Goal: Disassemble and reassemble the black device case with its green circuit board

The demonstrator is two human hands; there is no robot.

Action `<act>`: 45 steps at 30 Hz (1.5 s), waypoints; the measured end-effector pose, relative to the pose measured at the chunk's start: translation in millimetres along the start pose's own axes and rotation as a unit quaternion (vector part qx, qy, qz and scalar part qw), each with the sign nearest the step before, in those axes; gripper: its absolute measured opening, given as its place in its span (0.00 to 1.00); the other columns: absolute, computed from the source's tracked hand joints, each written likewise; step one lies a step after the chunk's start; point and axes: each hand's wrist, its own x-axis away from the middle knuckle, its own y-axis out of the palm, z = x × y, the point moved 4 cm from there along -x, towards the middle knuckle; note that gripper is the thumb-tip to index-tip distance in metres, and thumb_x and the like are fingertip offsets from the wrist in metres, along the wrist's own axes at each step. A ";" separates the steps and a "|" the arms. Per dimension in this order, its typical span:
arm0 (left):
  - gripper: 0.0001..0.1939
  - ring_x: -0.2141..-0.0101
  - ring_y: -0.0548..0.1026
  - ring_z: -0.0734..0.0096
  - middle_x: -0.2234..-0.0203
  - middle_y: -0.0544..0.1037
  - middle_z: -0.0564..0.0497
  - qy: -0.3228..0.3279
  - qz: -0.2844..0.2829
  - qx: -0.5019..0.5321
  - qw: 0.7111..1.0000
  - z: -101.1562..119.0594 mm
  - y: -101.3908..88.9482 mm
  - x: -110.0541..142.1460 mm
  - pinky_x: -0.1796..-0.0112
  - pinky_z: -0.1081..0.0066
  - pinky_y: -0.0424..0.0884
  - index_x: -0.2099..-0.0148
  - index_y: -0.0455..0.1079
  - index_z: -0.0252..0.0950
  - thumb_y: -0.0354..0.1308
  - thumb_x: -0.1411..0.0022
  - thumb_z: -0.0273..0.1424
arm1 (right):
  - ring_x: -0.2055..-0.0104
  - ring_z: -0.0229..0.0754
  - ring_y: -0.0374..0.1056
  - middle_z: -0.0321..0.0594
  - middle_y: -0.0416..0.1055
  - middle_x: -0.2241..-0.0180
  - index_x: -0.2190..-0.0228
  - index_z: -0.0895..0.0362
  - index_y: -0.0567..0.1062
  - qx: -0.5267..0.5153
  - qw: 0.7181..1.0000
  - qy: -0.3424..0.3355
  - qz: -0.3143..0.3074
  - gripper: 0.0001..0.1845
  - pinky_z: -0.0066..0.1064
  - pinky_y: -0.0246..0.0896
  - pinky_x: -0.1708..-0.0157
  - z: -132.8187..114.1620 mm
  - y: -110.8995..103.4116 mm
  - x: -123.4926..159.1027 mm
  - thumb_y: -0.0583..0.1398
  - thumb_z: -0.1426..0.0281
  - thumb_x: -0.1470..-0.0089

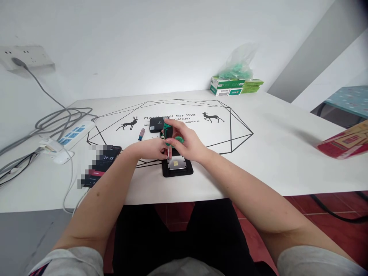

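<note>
My right hand (185, 140) is closed around the green and black handle of a screwdriver (168, 130), which stands upright. Its shaft points down at the upper left corner of a silver metal plate (176, 163) with a small gold square. That plate sits in a flat black casing (178, 174) on the table. Beside the shaft is my left hand (152, 148), fingers pinched close to the screwdriver's tip; what they hold, if anything, is too small to make out. A small green object (179, 140) is partly hidden behind my right hand.
Behind my hands lies a black box-shaped part (156, 124), with a second screwdriver (141, 134) to its left. A phone (105, 165) showing a timer, a power strip (76, 134) and cables are at left. Green boxes (228, 86) stand by the wall; a red package (345, 143) is at right.
</note>
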 end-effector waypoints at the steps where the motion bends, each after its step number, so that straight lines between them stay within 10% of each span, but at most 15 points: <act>1: 0.12 0.60 0.81 0.58 0.60 0.85 0.49 -0.002 -0.009 0.000 1.000 -1.6 1.1 -0.1 0.60 0.64 0.74 0.59 0.84 0.40 0.61 0.38 0.24 | 0.55 0.47 0.79 0.46 0.75 0.37 0.31 0.43 0.66 -0.001 1.000 -0.007 0.003 0.29 0.46 0.83 0.55 -1.2 0.7 -0.2 0.58 0.66 0.30; 11: 0.06 0.63 0.79 0.58 0.65 0.82 0.50 0.002 -0.023 0.001 1.000 -0.8 -1.5 1.7 0.62 0.63 0.72 0.62 0.78 0.41 0.59 0.36 0.27 | 0.60 0.46 0.75 0.43 0.79 0.49 0.40 0.45 0.69 -0.011 0.998 0.001 0.060 0.25 0.42 0.77 0.62 -3.8 3.9 4.4 0.68 0.59 0.35; 20: 0.06 0.62 0.78 0.55 0.63 0.82 0.45 -0.144 0.203 -0.132 0.960 -35.8 -43.8 9.2 0.60 0.61 0.71 0.62 0.73 0.40 0.55 0.34 0.29 | 0.53 0.49 0.76 0.44 0.80 0.53 0.40 0.45 0.76 0.015 0.997 -0.030 0.073 0.20 0.49 0.75 0.49 -8.6 -3.0 -1.4 0.54 0.56 0.25; 27: 0.12 0.57 0.81 0.51 0.51 0.84 0.43 -0.226 0.146 -0.188 0.944 -69.4 -39.1 3.1 0.56 0.61 0.73 0.53 0.77 0.42 0.58 0.36 0.28 | 0.59 0.47 0.72 0.40 0.76 0.61 0.42 0.46 0.77 0.031 0.996 -0.027 0.083 0.18 0.47 0.73 0.53 -9.7 -8.5 -2.7 0.55 0.57 0.25; 34: 0.18 0.60 0.81 0.52 0.52 0.84 0.42 -0.251 0.111 -0.184 0.944 -72.2 -36.6 5.8 0.59 0.63 0.74 0.47 0.79 0.43 0.60 0.39 0.29 | 0.42 0.52 0.73 0.47 0.70 0.43 0.53 0.46 0.74 -0.017 0.989 -0.019 0.148 0.10 0.48 0.77 0.53 -12.4 -15.4 -2.1 0.62 0.57 0.30; 39: 0.21 0.69 0.80 0.56 0.51 0.83 0.40 -0.275 0.093 -0.186 0.939 -66.6 -34.4 8.3 0.63 0.61 0.75 0.45 0.79 0.42 0.60 0.41 0.28 | 0.54 0.44 0.82 0.43 0.77 0.41 0.55 0.46 0.66 -0.127 0.983 0.075 0.105 0.15 0.41 0.76 0.59 -4.3 -4.7 0.3 0.65 0.54 0.32; 45: 0.14 0.66 0.81 0.56 0.52 0.84 0.42 -0.287 0.081 -0.222 0.928 -61.3 -34.7 7.3 0.66 0.64 0.74 0.51 0.79 0.41 0.62 0.39 0.28 | 0.53 0.45 0.80 0.45 0.82 0.42 0.47 0.48 0.76 -0.055 0.992 0.019 0.113 0.18 0.42 0.77 0.54 -4.2 -8.4 1.2 0.63 0.51 0.31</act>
